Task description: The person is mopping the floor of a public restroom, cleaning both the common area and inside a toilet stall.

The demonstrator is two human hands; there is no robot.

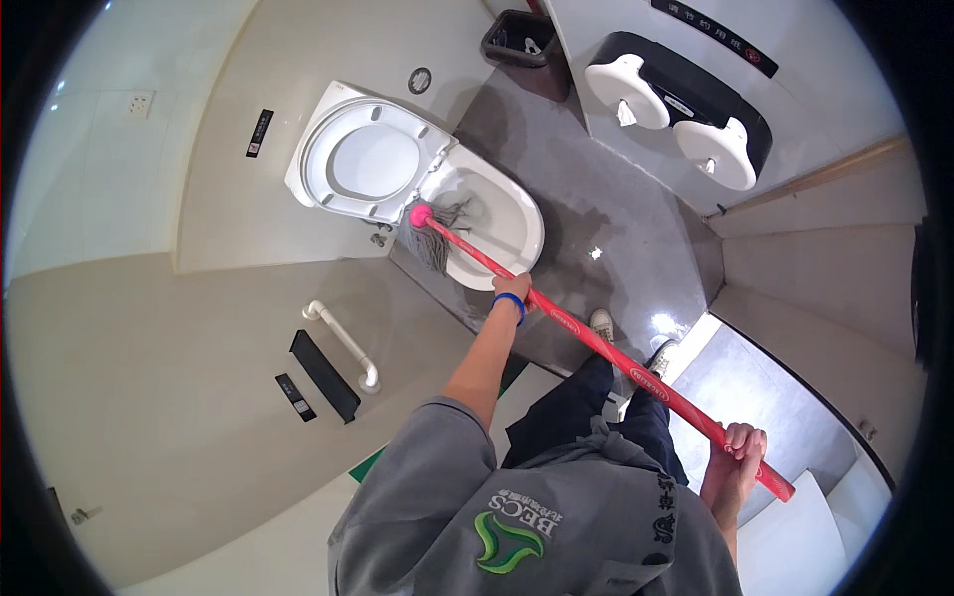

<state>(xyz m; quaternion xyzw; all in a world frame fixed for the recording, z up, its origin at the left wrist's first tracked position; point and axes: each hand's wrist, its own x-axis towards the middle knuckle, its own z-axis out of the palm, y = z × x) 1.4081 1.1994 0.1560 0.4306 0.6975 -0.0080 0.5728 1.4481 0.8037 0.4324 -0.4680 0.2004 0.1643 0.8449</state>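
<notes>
I hold a string mop by its long red handle (622, 363), which slants from lower right up to the toilet. My left hand (513, 288), with a blue band at the wrist, wraps the handle's middle beside the front of the bowl. Near the handle's end, my right hand (736, 462) grips it. The mop's pink round socket (421, 216) and grey strands (426, 246) lie at the left side of the white toilet bowl (531, 223). Some strands hang over the outer rim, others reach into the bowl. Upright behind are the raised seat and lid (315, 160).
A dark waste bin (548, 74) stands in the corner beyond the toilet. A double paper roll dispenser (671, 97) is on the right wall. On the left wall are a white grab bar (343, 339) and a black shelf (326, 378). The grey floor (641, 201) has wet-looking patches.
</notes>
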